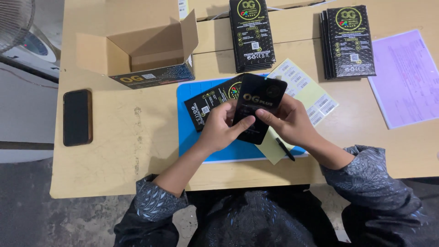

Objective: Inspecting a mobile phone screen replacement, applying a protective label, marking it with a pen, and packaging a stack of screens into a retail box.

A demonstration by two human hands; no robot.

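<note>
Flat black rectangular packet with a gold emblem (pixel 257 106), raised just above the middle of the table, tilted with its top toward 1 o'clock. Pinched along its 7 o'clock edge by the left hand (pixel 222 127), thumb laid across the front, fingers curled behind. Gripped on its 4 o'clock side by the right hand (pixel 289 120), thumb on the face, fingers wrapped behind the edge. Directly beneath, a bright blue rectangular mat (pixel 192 120), flat on the pale wooden table (pixel 119 146). On the mat at 9 o'clock from the held packet, a second black printed packet (pixel 208 104) lying slantwise, partly hidden by the hands. At 4 o'clock, a black pen (pixel 285 149) resting on a pale yellow sheet of barcode labels (pixel 307 89) that stretches up toward 2 o'clock. At 12 o'clock, a stack of black packets (pixel 252 34); at 2 o'clock, another such stack (pixel 350 41). Farther right, a pale purple printed sheet of paper (pixel 404 75). At 10 o'clock, an open brown cardboard box with a dark printed side (pixel 146 57). Far at 9 o'clock, a black smartphone (pixel 77 117), face up near the table's edge.
</note>
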